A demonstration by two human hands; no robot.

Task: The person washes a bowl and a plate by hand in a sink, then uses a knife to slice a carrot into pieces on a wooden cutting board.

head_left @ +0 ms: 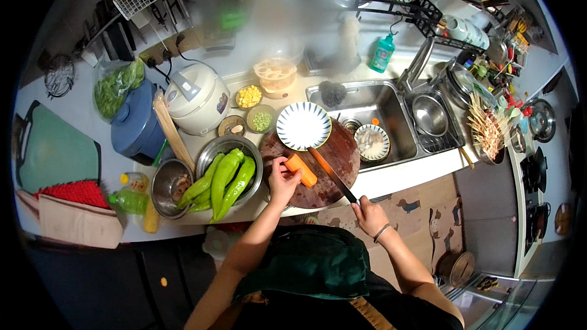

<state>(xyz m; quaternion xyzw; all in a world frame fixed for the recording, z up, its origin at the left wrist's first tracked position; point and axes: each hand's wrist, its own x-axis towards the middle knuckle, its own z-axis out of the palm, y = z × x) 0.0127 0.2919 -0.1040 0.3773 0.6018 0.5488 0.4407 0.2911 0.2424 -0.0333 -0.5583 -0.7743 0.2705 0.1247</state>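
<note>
A thick piece of peeled carrot point(302, 171) is on the round brown chopping board point(340, 146), its near side gripped by the fingers of my left hand point(284, 181). My right hand point(370, 216) is wrapped round the dark handle of a kitchen knife point(333, 176). The blade slants up and left over the board, to the right of the carrot and apart from it, and its tip reaches the rim of a plate. That white plate with blue strokes point(303, 126) rests on the board's far part. Nothing can be made out on the plate.
Left of the board, a steel bowl point(258, 178) holds long green peppers point(224, 178). Small bowls of corn point(249, 96) and green pieces point(262, 120) stand behind it, near a rice cooker point(197, 99). At right, the sink point(385, 107) contains a patterned bowl point(372, 143). The counter edge runs close before me.
</note>
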